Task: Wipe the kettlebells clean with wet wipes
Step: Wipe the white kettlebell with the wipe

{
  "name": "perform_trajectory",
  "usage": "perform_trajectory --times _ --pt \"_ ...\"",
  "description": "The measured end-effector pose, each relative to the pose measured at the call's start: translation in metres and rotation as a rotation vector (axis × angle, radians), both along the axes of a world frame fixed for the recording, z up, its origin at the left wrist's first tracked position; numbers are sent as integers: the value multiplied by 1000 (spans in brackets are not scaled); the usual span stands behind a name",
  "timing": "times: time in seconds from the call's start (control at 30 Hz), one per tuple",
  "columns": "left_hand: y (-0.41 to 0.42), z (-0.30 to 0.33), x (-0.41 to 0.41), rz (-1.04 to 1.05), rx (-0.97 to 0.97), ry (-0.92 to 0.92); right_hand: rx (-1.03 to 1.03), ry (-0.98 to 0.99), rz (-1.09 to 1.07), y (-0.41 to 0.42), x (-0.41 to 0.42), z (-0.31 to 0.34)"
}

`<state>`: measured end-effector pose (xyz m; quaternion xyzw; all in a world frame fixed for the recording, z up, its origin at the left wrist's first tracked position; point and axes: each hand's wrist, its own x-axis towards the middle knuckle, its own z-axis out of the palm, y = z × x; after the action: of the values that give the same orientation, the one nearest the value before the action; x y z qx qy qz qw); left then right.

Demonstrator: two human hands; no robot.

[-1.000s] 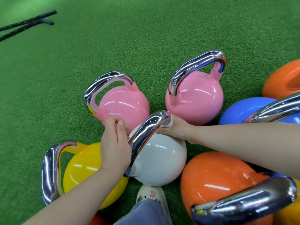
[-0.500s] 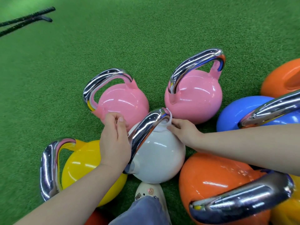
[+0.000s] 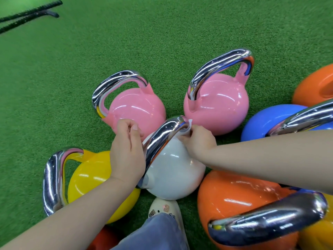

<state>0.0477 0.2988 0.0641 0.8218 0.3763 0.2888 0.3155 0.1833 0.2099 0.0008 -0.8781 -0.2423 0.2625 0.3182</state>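
A white kettlebell (image 3: 173, 174) with a chrome handle (image 3: 162, 139) stands in the middle of a cluster of coloured kettlebells. My right hand (image 3: 198, 139) pinches a white wet wipe (image 3: 187, 128) against the far end of that handle, where it meets the white body. My left hand (image 3: 126, 150) lies on the left side of the handle, fingers curled; whether it holds anything cannot be seen.
Two pink kettlebells (image 3: 137, 110) (image 3: 218, 103) sit behind, a yellow one (image 3: 93, 179) left, orange (image 3: 239, 199) and blue (image 3: 270, 121) ones right, another orange (image 3: 313, 87) far right. My shoe (image 3: 162, 208) is below. Black ropes (image 3: 27, 15) lie on green turf (image 3: 54, 78).
My right hand has moved up from the white body and now works the wipe at the handle's far end. My left hand has stayed by the handle.
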Motion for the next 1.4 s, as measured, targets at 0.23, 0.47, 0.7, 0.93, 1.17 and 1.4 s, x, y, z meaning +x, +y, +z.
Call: perform_trajectory --times 0.23,0.47,0.7,0.93,1.17,1.4 --pt "0 0 0 -9 7 -13 287 260 128 -9 22 -10" --pt "0 0 1 -10 -7 -14 193 640 444 -1 64 -9" --pt "0 0 0 -5 -6 -11 239 77 304 4 32 -16" --pt "0 4 1 14 7 30 213 214 522 18 47 8" --pt "-1 5 1 33 -3 21 144 -13 746 26 46 42" --pt "-3 7 1 52 28 11 -35 -588 1112 32 16 83"
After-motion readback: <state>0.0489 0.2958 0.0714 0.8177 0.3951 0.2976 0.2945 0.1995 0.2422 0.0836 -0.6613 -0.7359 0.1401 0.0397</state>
